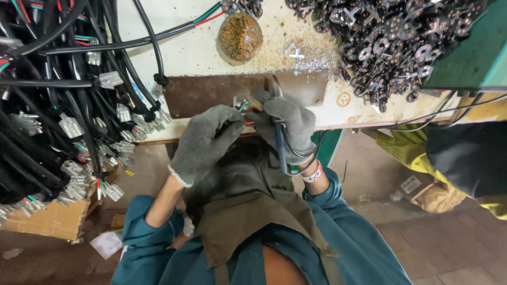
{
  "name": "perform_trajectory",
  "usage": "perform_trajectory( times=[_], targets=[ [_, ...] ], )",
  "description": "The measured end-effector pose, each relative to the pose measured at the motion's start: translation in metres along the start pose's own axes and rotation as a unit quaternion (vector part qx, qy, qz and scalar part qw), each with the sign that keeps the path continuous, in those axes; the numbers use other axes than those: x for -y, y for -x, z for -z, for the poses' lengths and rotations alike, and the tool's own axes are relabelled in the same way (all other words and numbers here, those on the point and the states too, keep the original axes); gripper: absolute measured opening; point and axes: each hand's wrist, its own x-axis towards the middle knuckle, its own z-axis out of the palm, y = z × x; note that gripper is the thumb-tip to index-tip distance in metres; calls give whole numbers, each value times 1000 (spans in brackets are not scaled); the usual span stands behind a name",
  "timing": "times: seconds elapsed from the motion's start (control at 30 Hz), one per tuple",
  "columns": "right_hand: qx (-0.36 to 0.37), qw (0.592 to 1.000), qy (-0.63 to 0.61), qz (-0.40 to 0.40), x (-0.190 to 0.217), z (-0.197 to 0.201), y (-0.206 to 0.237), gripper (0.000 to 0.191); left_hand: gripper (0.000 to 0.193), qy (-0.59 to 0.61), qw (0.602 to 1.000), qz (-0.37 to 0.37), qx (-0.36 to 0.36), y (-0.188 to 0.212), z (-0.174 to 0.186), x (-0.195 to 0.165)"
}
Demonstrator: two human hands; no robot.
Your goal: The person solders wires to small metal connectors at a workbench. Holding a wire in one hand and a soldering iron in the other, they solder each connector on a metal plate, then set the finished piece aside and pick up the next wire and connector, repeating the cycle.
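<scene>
Both my hands wear grey knit gloves and meet at the front edge of a pale workbench [200, 53]. My left hand [203, 142] pinches a small connector with red and green wires [241, 103]. My right hand [288, 124] is closed around a dark-handled hand tool [280, 145], whose metal tip [274, 87] points up at the connector. A brown metal plate [206, 92] lies on the bench just behind my hands.
A thick bundle of black cables with clear plastic plugs [68, 105] hangs at the left over a cardboard box [50, 219]. A heap of small dark metal parts [396, 37] fills the bench's right. A brown round lump [240, 36] and metal shavings lie behind. A green box [475, 53] stands far right.
</scene>
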Motion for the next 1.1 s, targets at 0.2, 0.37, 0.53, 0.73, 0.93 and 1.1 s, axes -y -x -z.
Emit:
perform_trajectory(
  times=[0.2, 0.37, 0.53, 0.73, 0.93, 1.1],
  targets=[
    [15, 980, 189, 64, 9, 8, -8, 46, 12, 11, 999, -20, 37, 0, -5, 9],
    [29, 978, 181, 99, 11, 10, -11, 41, 11, -49, 998, -36, -34, -5, -2, 0],
    [14, 981, 182, 67, 11, 6, -11, 38, 15, -164, 963, -194, -92, -12, 0, 1],
    [15, 982, 163, 90, 16, 4, -11, 42, 9, -133, 985, -36, -102, -7, -12, -4],
    [46, 996, 70, 40, 22, 8, -15, 48, 15, 50, 990, -128, -19, -13, -7, 1],
    [33, 986, 161, 40, 24, 7, -18, 49, 13, -174, 968, -152, -96, -18, -6, 6]
  ],
)
